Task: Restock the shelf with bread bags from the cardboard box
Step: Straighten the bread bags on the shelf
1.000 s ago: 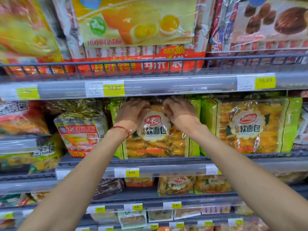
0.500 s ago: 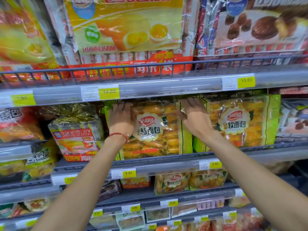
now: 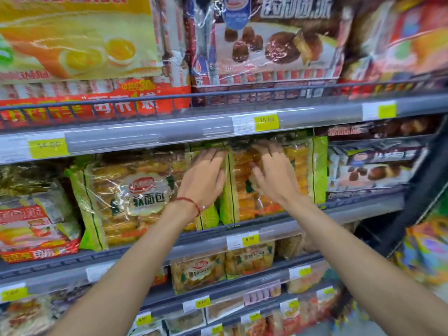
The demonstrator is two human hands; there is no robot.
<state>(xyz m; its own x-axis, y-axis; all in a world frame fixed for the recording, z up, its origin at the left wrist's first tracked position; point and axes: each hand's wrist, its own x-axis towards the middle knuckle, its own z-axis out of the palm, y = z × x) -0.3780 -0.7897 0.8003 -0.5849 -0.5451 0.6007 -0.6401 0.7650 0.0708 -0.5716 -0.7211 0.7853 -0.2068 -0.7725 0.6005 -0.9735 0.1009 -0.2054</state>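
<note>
Two green-edged bread bags stand upright side by side on the middle shelf (image 3: 266, 229). The left bread bag (image 3: 131, 197) shows its round label. My left hand (image 3: 204, 177), with a red cord on the wrist, lies flat at that bag's right edge, in the gap between the bags. My right hand (image 3: 272, 175) presses its spread fingers on the front of the right bread bag (image 3: 300, 170), covering its label. Neither hand grips a bag. The cardboard box is not in view.
Large cake packs (image 3: 274, 42) fill the top shelf behind a wire rail (image 3: 218, 95). A red-and-gold pack (image 3: 36, 229) stands left of the bread bags, boxed cakes (image 3: 371, 170) to the right. Smaller bread bags (image 3: 198, 272) sit on lower shelves with price tags (image 3: 242, 240).
Both hands left the left bread bag and moved right, to the gap and onto the right bag. The view swung right, so the shelves shifted left in frame.
</note>
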